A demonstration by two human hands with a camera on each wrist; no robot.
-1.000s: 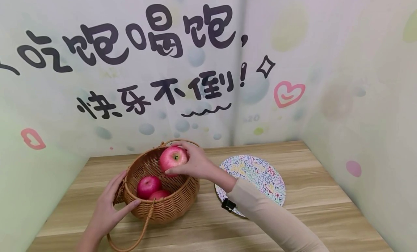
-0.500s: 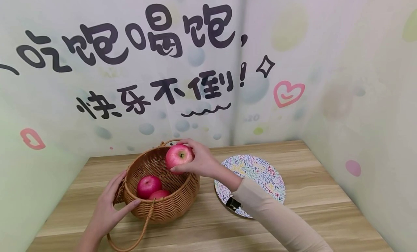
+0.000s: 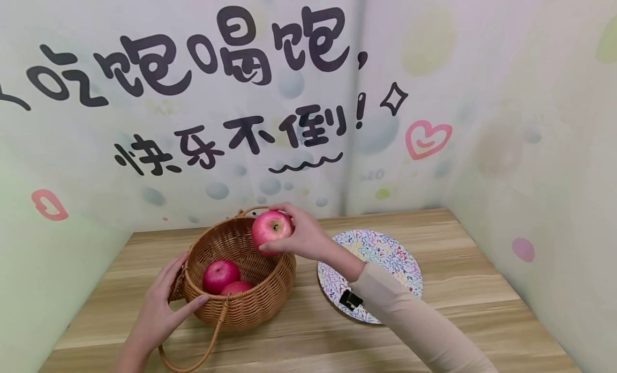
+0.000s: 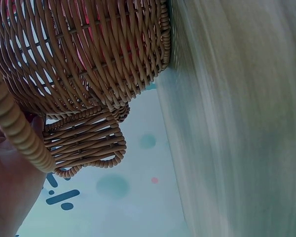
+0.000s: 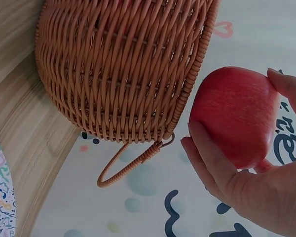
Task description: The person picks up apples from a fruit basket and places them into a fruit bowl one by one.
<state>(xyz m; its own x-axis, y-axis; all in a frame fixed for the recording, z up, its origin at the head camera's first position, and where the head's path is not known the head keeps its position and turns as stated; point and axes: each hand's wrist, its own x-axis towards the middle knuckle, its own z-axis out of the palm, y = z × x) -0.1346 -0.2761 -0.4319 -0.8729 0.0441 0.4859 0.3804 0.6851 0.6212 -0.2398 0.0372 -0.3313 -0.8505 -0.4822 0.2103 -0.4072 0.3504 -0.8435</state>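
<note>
In the head view my right hand (image 3: 308, 236) holds a red apple (image 3: 271, 231) above the right rim of the wicker basket (image 3: 250, 308). Seen from the right wrist, the fingers and thumb wrap that apple (image 5: 234, 116), which is apart from the basket wall (image 5: 123, 74). Two more apples lie inside the basket: one red apple (image 3: 220, 276) in plain sight, the other apple (image 3: 236, 288) partly behind the front rim. My left hand (image 3: 156, 314) rests against the basket's left side with fingers stretched out, its thumb touching the rim. The left wrist view hides most of those fingers.
A round board with a colourful squiggle pattern (image 3: 376, 250) lies right of the basket, partly under my right forearm. The basket's handle (image 3: 214, 335) hangs down in front. Printed walls (image 3: 289, 191) border the wooden table (image 3: 472, 287).
My right hand has carried the apple rightward and slightly up, from inside the basket's opening to over its right rim. The left hand and basket have stayed in place.
</note>
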